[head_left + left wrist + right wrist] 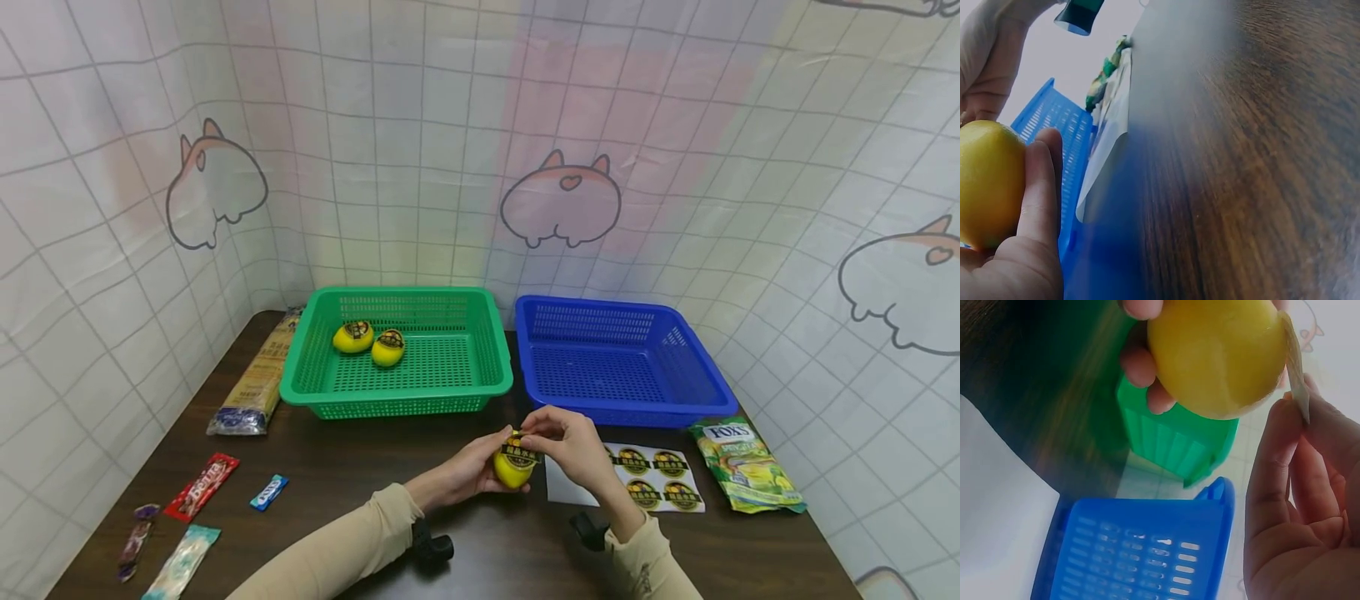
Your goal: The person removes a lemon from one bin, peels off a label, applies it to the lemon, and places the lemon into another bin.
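In the head view my left hand (471,472) grips a yellow lemon (513,475) above the table, fingers curled around it. A round black-and-gold sticker (517,452) lies against the lemon's upper side. My right hand (576,450) pinches the sticker's edge between thumb and index finger. The right wrist view shows the sticker edge-on (1298,369), one part touching the lemon (1219,359) and its free edge between the fingertips. Beneath my right hand is a white sheet of matching stickers (660,478). In the left wrist view the lemon (988,184) sits against my left fingers.
A green basket (397,398) holds two stickered lemons (387,348). Right of it stands a blue basket (630,412), with a green FOX'S candy bag (746,467) in front. At left lie a long plastic-wrapped package (258,375), a red wrapper (202,487) and several small snack packets (182,562).
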`<state>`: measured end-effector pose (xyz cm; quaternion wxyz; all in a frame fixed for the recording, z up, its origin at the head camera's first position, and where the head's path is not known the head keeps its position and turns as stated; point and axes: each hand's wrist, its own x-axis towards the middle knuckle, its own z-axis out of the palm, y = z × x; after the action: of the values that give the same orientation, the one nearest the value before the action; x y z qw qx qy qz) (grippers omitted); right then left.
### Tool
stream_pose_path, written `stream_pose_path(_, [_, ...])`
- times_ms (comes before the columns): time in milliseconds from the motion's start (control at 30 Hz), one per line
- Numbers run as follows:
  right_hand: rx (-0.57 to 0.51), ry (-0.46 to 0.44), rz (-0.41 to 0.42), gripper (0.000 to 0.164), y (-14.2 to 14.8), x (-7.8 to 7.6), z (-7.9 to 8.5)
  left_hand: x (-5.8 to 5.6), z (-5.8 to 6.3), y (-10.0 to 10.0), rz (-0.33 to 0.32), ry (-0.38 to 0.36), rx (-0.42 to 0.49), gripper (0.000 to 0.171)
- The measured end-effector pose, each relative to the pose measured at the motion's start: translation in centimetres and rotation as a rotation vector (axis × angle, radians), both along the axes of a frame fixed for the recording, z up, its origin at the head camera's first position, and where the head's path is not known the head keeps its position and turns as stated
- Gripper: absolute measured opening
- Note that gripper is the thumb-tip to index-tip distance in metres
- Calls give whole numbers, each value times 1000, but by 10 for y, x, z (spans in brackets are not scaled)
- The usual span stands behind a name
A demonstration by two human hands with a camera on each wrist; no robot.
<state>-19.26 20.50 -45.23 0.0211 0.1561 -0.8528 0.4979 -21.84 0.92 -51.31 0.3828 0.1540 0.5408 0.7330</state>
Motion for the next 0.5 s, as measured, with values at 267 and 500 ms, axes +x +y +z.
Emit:
stream_pose_path(267, [27,9,-27,16,-1,1,-1,0,2,-2,-5,2,-19,71])
stream_pose_path(500, [35,2,-4,28,0,2,-8,-1,-2,-1,39,47,-43,58])
